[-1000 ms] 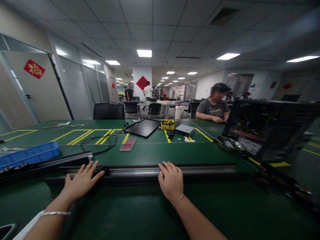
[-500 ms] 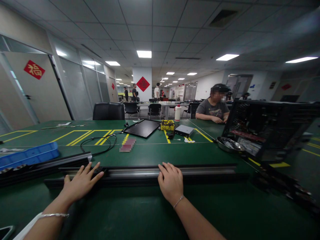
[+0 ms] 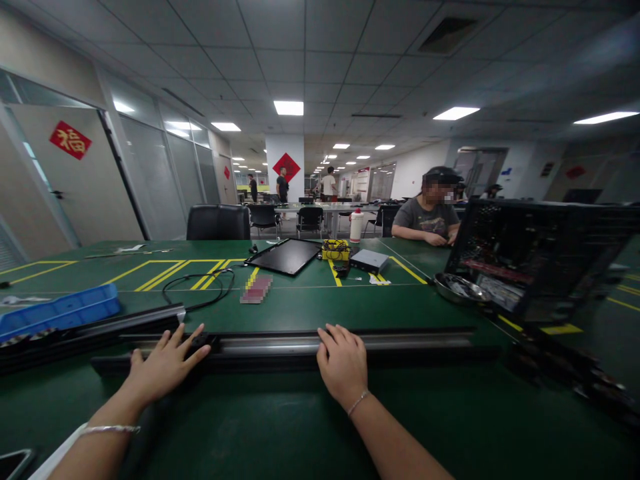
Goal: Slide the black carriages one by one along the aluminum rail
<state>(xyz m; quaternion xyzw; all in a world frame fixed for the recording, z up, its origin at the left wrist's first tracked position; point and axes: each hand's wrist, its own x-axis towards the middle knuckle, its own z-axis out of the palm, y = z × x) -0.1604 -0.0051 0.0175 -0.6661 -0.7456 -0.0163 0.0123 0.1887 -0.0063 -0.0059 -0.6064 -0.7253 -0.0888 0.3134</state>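
Observation:
A long black and silver metal rail (image 3: 410, 341) lies across the green table (image 3: 310, 427) in front of me. My left hand (image 3: 163, 367) rests flat on its left part, fingers spread and stretched out. My right hand (image 3: 343, 363) lies on the rail near its middle, fingers curled down over the top edge. Whether those fingers grip the rail or only rest on it is unclear. Both wrists wear thin bracelets.
A second rail (image 3: 100, 328) and a blue tray (image 3: 60, 310) lie at the left. Beyond are a black cable (image 3: 200, 287), a dark flat panel (image 3: 286, 256), a yellow box (image 3: 335, 249) and an open black computer case (image 3: 535, 257). A person (image 3: 427, 217) sits at the far right.
My hands and the rail have stayed put. People in the far background have walked to the right.

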